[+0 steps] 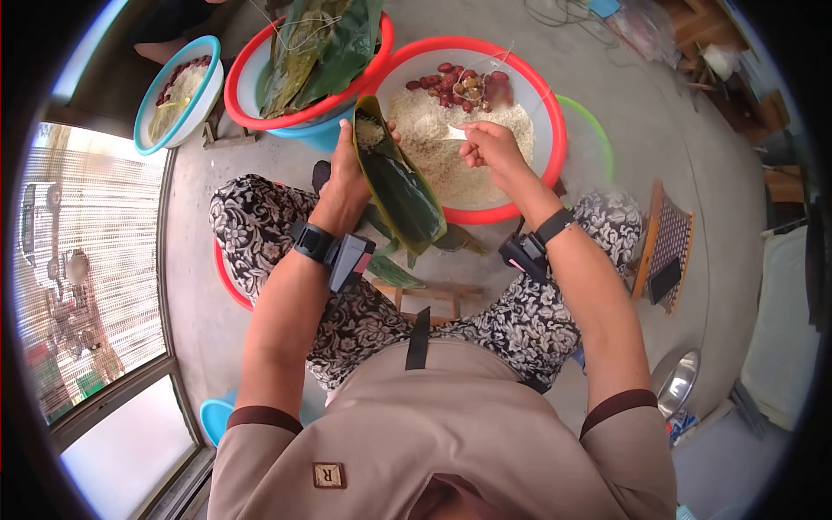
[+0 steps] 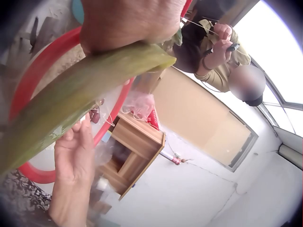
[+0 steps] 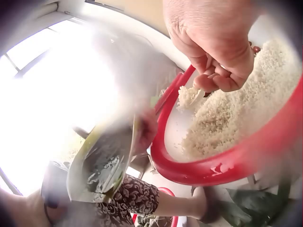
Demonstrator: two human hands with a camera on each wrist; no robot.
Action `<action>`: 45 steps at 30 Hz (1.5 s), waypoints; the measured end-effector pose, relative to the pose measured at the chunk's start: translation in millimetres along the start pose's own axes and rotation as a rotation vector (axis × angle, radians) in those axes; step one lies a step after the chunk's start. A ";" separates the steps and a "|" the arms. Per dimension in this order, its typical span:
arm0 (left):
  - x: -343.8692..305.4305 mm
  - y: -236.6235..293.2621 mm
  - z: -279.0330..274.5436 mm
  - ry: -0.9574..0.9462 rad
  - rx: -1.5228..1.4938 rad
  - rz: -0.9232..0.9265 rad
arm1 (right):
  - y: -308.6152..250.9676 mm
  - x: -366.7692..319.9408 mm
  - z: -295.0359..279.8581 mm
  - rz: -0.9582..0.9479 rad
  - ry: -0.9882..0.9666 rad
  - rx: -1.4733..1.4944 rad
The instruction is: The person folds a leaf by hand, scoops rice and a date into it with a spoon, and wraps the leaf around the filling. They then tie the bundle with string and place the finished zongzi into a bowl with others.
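Observation:
My left hand (image 1: 347, 173) grips a long green leaf (image 1: 414, 206) folded into a trough, with some rice (image 1: 370, 133) in its upper end. In the left wrist view the leaf's outer side (image 2: 80, 97) runs under the hand. My right hand (image 1: 494, 149) pinches a small white spoon (image 1: 456, 133) over a red-rimmed basin (image 1: 557, 130). A clump of rice (image 3: 186, 96) sits on the spoon's tip in the right wrist view. Loose rice (image 1: 477, 178) fills much of the basin, with red dates (image 1: 446, 84) piled at its far side.
A second red-rimmed basin (image 1: 232, 95) with large leaves (image 1: 316, 52) stands at the left, near a blue-rimmed bowl (image 1: 141, 130). Loose leaves (image 1: 397, 273) lie by a wooden stool (image 1: 455, 295). A woven-top stool (image 1: 672, 234) bears a phone (image 1: 665, 282). Another person (image 2: 222, 61) works opposite.

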State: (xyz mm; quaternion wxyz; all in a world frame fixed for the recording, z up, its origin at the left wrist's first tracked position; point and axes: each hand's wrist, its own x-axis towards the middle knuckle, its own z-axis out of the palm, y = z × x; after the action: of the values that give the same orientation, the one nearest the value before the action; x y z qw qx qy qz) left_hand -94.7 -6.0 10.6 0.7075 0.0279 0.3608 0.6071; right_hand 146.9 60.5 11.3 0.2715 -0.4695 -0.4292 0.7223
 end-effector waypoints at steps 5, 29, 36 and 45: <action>5.8 -13.9 10.7 0.089 -0.015 0.009 | -38.3 -27.6 9.7 -0.226 0.062 -0.015; 0.1 -35.2 51.4 0.077 0.105 -0.170 | -48.9 -51.1 33.0 -0.635 0.135 -0.736; 5.2 -36.9 43.4 0.017 0.077 -0.200 | -49.1 -49.3 37.0 -0.781 0.203 -0.830; 0.4 -34.2 40.8 -0.023 -0.036 -0.218 | -55.7 -40.4 22.6 -0.700 0.255 -0.700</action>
State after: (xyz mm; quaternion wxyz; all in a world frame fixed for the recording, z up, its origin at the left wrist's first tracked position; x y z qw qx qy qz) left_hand -43.7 1.7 24.2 0.7739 -0.0173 0.3425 0.5324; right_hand 142.3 47.1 82.3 0.3740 -0.4446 -0.7404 0.3382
